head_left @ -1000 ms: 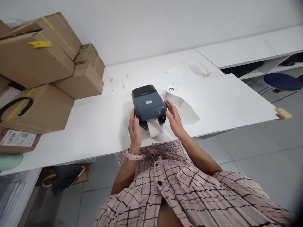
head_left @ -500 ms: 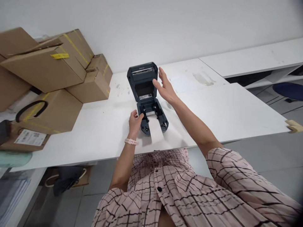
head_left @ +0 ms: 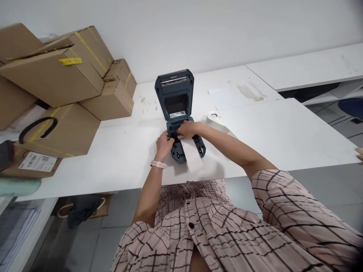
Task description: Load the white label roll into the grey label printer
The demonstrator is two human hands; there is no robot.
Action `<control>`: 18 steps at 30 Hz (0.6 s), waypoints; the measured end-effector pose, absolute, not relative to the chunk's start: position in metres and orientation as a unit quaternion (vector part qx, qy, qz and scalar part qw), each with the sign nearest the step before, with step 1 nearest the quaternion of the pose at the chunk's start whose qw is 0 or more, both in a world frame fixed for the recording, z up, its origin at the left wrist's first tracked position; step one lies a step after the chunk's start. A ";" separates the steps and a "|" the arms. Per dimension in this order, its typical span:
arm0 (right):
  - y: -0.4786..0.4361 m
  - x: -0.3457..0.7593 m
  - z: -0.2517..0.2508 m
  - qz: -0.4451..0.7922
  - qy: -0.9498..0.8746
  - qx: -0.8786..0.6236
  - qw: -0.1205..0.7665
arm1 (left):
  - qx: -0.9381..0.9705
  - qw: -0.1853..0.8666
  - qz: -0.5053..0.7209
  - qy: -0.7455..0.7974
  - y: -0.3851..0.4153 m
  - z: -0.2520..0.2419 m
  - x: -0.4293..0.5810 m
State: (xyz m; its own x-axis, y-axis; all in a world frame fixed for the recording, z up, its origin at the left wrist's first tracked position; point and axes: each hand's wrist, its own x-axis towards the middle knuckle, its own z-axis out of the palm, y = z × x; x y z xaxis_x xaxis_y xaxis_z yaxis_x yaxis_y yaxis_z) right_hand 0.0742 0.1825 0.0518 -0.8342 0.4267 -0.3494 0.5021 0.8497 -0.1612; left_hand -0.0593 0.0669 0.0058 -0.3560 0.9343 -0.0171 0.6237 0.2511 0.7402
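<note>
A dark blue-grey label printer (head_left: 176, 99) stands on the white table with its lid raised. A white paper strip (head_left: 192, 153) runs out of its front and hangs down toward the table edge. My left hand (head_left: 164, 145) is at the printer's left side, thumb over the rim and fingers around the outer wall. My right hand (head_left: 187, 129) reaches into the open body, its fingers bent downward over the inside; their tips are hidden. Right of the printer lies a roll of white labels (head_left: 214, 115), partly unwound, its tail passing behind my right forearm.
Cardboard boxes (head_left: 56, 79) are piled on the table's left side, with a black curved strap among them. A flat white sheet (head_left: 222, 99) lies behind the label roll. A blue stool (head_left: 351, 107) stands at the far right.
My right hand has come down from beside the raised lid into the printer body. My left hand has closed onto the left rim. The label roll now shows, and the view has shifted slightly.
</note>
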 end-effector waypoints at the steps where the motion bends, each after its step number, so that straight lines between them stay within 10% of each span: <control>1: 0.184 0.074 0.052 -0.140 0.949 0.235 0.158 | 0.523 0.230 0.321 0.755 0.066 0.007 -0.060; 8: 0.189 0.097 0.084 -0.297 0.934 0.137 0.143 | 0.526 0.220 0.328 0.754 0.061 0.006 -0.059; 13: 0.181 0.206 0.127 -0.496 0.856 -0.010 -0.144 | 0.519 0.227 0.355 0.743 0.057 0.004 -0.058; 18: 0.152 0.335 0.121 -0.512 0.706 0.147 -0.467 | 0.467 0.251 0.391 0.753 0.057 -0.003 -0.057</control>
